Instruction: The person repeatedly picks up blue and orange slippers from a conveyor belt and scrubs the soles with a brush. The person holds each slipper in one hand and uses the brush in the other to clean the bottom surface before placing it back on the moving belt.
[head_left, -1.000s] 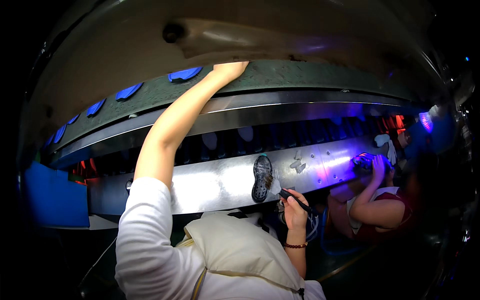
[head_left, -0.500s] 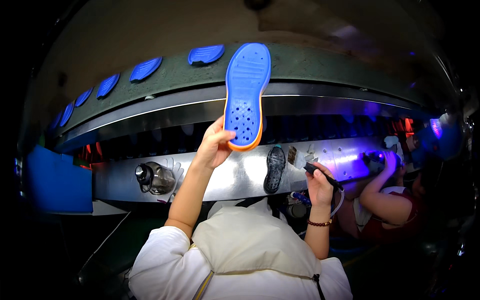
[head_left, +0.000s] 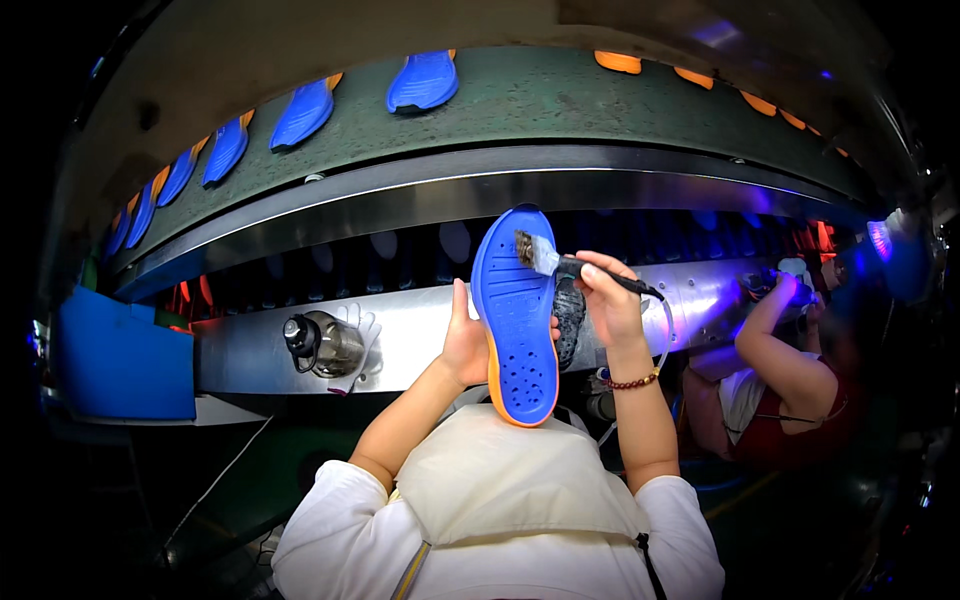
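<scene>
A blue shoe sole (head_left: 515, 325) with an orange edge stands upright in front of me, its blue face with small holes turned toward me. My left hand (head_left: 466, 338) holds it from behind and along its left side, fingertips showing at the right edge. In my right hand (head_left: 612, 300) is a brush (head_left: 545, 256) with a black handle, a pale ferrule and dark bristles; a thin white tube trails from its handle. The bristles lie over the sole's upper part, and whether they touch it is hard to tell. Partly behind the blue sole, a dark sole (head_left: 571, 320) lies on the bench.
Several blue soles (head_left: 303, 112) and orange-edged soles (head_left: 618, 62) rest on the green belt (head_left: 520, 105) beyond a metal rail (head_left: 400, 190). A bottle (head_left: 322, 343) and a pale glove (head_left: 366, 335) are left on the metal bench (head_left: 240, 350). A co-worker (head_left: 790, 390) sits at the right.
The blue sole has come down and nearer to me, from over the belt. My left grip has shifted to behind it. My right hand has raised the brush to the sole's upper part.
</scene>
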